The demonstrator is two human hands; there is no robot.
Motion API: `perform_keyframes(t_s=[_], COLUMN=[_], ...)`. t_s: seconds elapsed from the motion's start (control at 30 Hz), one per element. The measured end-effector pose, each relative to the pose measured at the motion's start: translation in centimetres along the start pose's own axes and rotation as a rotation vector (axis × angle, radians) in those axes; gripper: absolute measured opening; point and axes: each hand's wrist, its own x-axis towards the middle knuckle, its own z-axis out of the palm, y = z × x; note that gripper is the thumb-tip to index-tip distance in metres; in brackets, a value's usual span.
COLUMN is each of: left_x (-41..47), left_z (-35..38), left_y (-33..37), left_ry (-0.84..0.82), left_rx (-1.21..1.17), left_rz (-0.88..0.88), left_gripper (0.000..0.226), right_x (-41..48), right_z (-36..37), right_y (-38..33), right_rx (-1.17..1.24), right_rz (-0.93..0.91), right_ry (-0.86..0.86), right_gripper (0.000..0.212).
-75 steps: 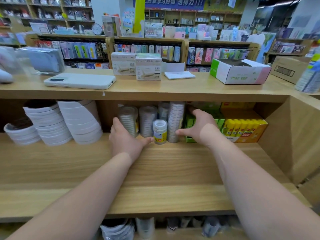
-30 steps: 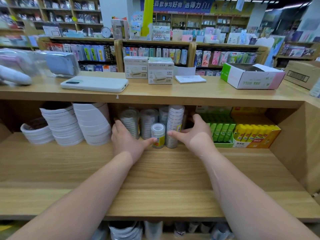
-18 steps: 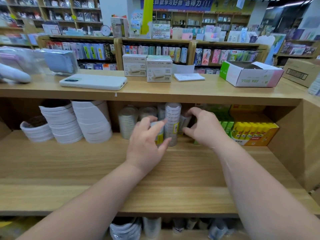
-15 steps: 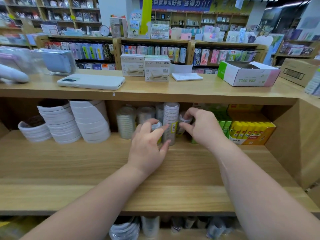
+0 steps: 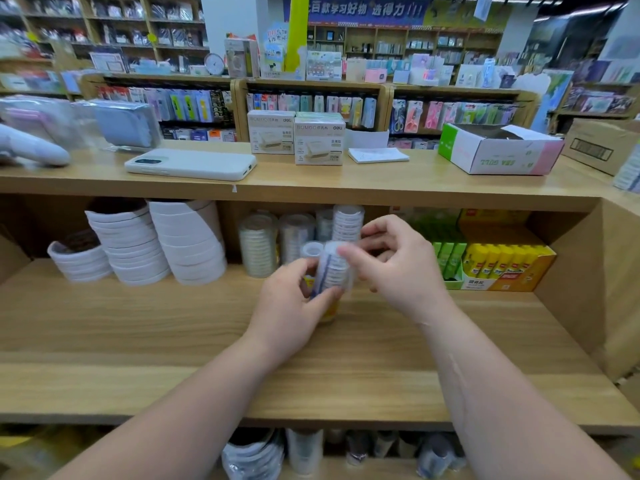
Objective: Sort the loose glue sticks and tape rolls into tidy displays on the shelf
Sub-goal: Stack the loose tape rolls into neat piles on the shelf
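Drawn forward over the shelf board within the last half second: one wrapped tape sleeve, between both hands, just in front of the standing tape stacks. Gripped low by the left hand, fingers curled round it; pinched at the upper end by the right hand, fingertips closed on the wrap. Read as a stack pulled out of the row for re-seating — placement not yet done. Further back, right: green glue sticks and yellow glue sticks, boxed upright. Blurred by motion: sleeve label, roll count. Hidden by the left hand: the sleeve's lower end — touching the board or clear of it, cannot tell.
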Motion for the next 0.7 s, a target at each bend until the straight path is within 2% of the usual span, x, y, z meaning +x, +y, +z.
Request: perform_keyframes(t_s=[0.1, 0.17, 0.23, 0.4, 0.47, 0.57, 0.7], left_x=[-0.3, -0.2, 0.2, 2.0, 2.6, 3.3, 3.8], left_z=[-1.5, -2.3, -2.6, -1.9, -1.3, -1.1, -0.9], left_y=[-2.0, -3.3, -4.0, -5.2, -5.5, -5.1, -4.9], left_ry=[0.089, 0.153, 0.172, 0.114, 0.120, 0.134, 0.146], left_rx=[-0.002, 0.000, 0.011, -0.025, 0.000, 0.052, 0.046], left_rz=[-0.135, -0.213, -0.263, -0.238, -0.237, -0.265, -0.321], left_gripper=[0.036, 0.037, 0.036, 0.048, 0.053, 0.045, 0.040], right_x=[0.8, 1.1, 1.3, 1.8, 2.0, 2.7, 3.8], right_z=[0.7, 1.6, 2.8, 3.6, 3.3, 3.0, 3.4], right_y=[1.6, 2.4, 2.8, 3.2, 3.8, 4.6, 3.9], right_rx=[-0.078, -0.206, -0.234, -0.277, -0.296, -0.373, -0.452], right_rz=[0.095, 0.136, 0.175, 0.179, 0.171, 0.237, 0.284], right_ry=[0.101, 0.049, 0.002, 0.003, 0.043, 0.092, 0.067], right_gripper=[0.061, 0.074, 0.077, 0.036, 0.032, 0.029, 0.028])
